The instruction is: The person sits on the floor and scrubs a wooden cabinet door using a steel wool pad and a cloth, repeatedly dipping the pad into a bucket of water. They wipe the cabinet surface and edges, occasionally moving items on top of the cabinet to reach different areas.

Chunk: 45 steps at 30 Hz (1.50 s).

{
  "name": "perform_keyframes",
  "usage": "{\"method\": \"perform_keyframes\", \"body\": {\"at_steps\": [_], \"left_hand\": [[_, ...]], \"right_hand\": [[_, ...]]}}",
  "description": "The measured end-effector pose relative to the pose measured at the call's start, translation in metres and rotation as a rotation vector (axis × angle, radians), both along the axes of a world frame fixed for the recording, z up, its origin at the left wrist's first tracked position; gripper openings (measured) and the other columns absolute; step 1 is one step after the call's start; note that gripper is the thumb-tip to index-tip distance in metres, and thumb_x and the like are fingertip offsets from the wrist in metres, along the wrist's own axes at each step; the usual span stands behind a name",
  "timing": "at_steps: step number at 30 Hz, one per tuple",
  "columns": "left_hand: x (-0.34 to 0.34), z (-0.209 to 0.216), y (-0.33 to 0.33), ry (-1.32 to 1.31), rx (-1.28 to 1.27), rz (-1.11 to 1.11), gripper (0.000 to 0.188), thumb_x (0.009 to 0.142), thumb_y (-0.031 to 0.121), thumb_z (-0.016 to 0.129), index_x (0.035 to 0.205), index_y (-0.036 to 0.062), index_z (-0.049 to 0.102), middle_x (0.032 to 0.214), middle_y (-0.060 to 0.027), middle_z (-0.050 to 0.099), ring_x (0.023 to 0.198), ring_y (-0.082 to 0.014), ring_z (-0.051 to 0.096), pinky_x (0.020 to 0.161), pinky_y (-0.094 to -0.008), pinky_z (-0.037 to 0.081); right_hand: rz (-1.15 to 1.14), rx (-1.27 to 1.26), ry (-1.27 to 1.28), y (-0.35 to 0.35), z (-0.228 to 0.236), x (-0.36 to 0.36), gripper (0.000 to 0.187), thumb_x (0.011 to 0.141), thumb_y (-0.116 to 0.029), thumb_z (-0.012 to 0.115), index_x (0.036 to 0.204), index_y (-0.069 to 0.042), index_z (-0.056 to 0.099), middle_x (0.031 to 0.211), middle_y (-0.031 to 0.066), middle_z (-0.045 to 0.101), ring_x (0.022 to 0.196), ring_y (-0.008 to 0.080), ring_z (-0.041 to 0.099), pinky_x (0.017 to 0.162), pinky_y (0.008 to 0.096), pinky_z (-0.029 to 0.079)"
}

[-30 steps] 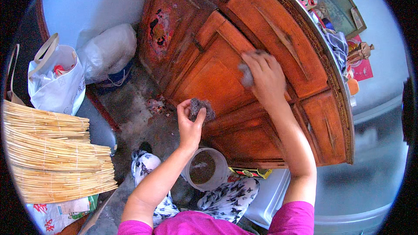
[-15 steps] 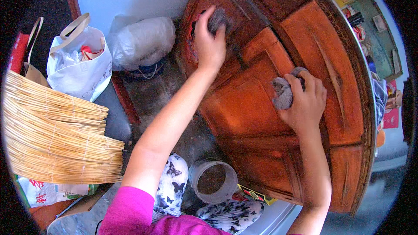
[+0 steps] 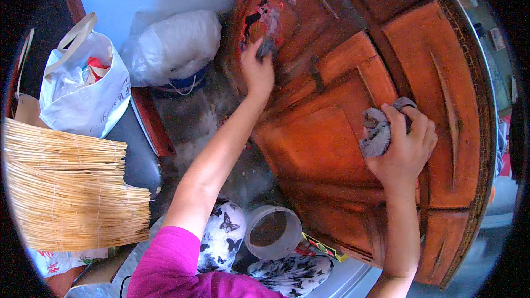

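My left hand (image 3: 256, 76) is closed on a dark grey cloth (image 3: 266, 48), pressed to the far left side panel of a reddish-brown wooden cabinet (image 3: 317, 138). Just above its fingers a ragged patch (image 3: 269, 18) of red, black and pale colour shows on the wood. My right hand (image 3: 407, 146) grips a bunched grey rag (image 3: 376, 137) against the cabinet's front, near a raised panel edge. Part of that rag shows beyond the fingertips; the palm hides the rest.
A clear plastic bucket (image 3: 291, 237) with dark contents stands between my knees. To the left are a pale rolled reed mat (image 3: 72, 187), a white tote bag (image 3: 91, 99) and a plastic-wrapped bundle (image 3: 176, 44). A small yellow-and-black box (image 3: 326, 247) lies beside the bucket.
My left hand has slid down the side panel with its cloth, uncovering the coloured patch. The view has shifted; the right hand still holds its rag at nearly the same spot on the cabinet.
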<state>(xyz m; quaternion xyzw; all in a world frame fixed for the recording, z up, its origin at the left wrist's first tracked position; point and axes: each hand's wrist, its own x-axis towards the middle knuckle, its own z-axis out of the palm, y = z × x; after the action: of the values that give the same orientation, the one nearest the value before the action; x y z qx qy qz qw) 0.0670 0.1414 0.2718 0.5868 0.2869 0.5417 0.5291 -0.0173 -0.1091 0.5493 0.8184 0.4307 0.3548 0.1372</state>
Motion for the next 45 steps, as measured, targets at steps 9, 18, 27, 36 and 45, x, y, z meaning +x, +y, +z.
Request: {"method": "perform_keyframes", "body": {"at_steps": [9,18,27,36,45], "left_hand": [[-0.026,0.080,-0.011,-0.198,0.582,-0.131,0.048,0.085,0.001,0.075,0.128,0.0214,0.071,0.121,-0.0123,0.062,0.113,-0.0323,0.060,0.098,-0.0414,0.050],[-0.054,0.059,-0.030,-0.155,0.371,-0.222,0.043,0.084,-0.001,0.075,0.122,0.0191,0.074,0.117,-0.0119,0.062,0.114,-0.0323,0.061,0.098,-0.0402,0.051],[-0.063,-0.047,-0.020,0.094,0.365,-0.198,0.031,0.084,0.002,0.077,0.112,0.0145,0.074,0.116,-0.0125,0.062,0.108,-0.0332,0.061,0.093,-0.0414,0.051],[-0.055,0.040,-0.036,-0.027,0.660,-0.105,0.051,0.080,0.000,0.076,0.125,0.0238,0.072,0.116,-0.0109,0.059,0.105,-0.0331,0.058,0.090,-0.0407,0.052],[-0.092,-0.040,-0.021,0.263,0.638,-0.220,0.049,0.080,-0.001,0.073,0.124,0.0212,0.073,0.110,-0.0104,0.055,0.103,-0.0315,0.056,0.079,-0.0395,0.054]], "right_hand": [[0.007,-0.009,-0.028,0.001,0.004,0.000,0.050,0.070,-0.029,0.083,0.116,-0.020,0.069,0.114,0.0093,0.058,0.104,0.0327,0.056,0.089,0.0467,0.043],[-0.021,0.000,-0.048,-0.002,0.000,-0.003,0.049,0.070,-0.031,0.083,0.116,-0.021,0.069,0.114,0.0082,0.058,0.104,0.0323,0.055,0.088,0.0466,0.043],[0.003,0.017,-0.062,0.007,-0.002,-0.013,0.048,0.070,-0.032,0.083,0.114,-0.021,0.069,0.112,0.0074,0.058,0.104,0.0318,0.055,0.088,0.0460,0.043],[0.013,0.002,-0.057,0.002,-0.003,-0.006,0.048,0.070,-0.031,0.083,0.114,-0.022,0.069,0.111,0.0067,0.058,0.102,0.0313,0.056,0.084,0.0461,0.043],[0.011,0.028,-0.065,0.007,-0.004,-0.002,0.047,0.071,-0.035,0.082,0.114,-0.022,0.069,0.110,0.0057,0.059,0.101,0.0310,0.056,0.084,0.0458,0.043]]}}
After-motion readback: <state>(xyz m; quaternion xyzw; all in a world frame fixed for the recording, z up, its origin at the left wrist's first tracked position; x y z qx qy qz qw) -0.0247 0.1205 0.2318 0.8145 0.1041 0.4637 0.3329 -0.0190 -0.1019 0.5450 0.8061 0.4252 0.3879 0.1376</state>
